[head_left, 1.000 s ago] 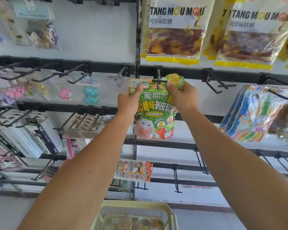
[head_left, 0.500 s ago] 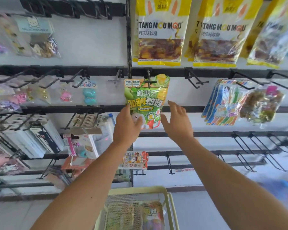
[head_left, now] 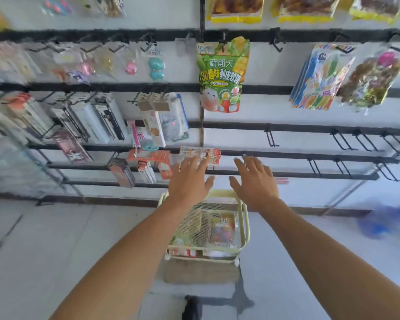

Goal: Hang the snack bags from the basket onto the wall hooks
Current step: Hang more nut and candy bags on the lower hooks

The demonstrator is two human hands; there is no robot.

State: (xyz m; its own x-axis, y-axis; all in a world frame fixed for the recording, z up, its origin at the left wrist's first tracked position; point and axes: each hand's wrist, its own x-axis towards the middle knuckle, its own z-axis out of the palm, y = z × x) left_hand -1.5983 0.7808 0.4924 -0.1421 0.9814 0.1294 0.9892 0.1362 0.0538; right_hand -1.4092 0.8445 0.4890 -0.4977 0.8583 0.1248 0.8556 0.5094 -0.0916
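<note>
1. A green snack bag (head_left: 222, 75) printed with fruit hangs from a wall hook (head_left: 223, 36) on the upper black rail (head_left: 102, 34), just right of the vertical post that splits the display; no hand touches it

2. The left hand (head_left: 189, 183) is held in mid-air well below the bag, fingers spread and nearly straight, palm away from the camera, gripping nothing

3. The right hand (head_left: 255, 183) is level with it and just beside it, fingers likewise spread and empty

4. Both hands are above a pale yellow mesh basket (head_left: 245, 218) that stands on a woven box (head_left: 201, 270) on the floor; several more snack packets (head_left: 221, 227) lie inside the basket

5. Yellow-edged bags (head_left: 236, 10) fill the top row of the wall, and striped packets (head_left: 319, 77) hang to the right of the green bag

6. Small toys and boxed goods (head_left: 97, 118), blurred, crowd the hooks on the left, while bare black hooks (head_left: 342, 142) line the lower right rails
</note>
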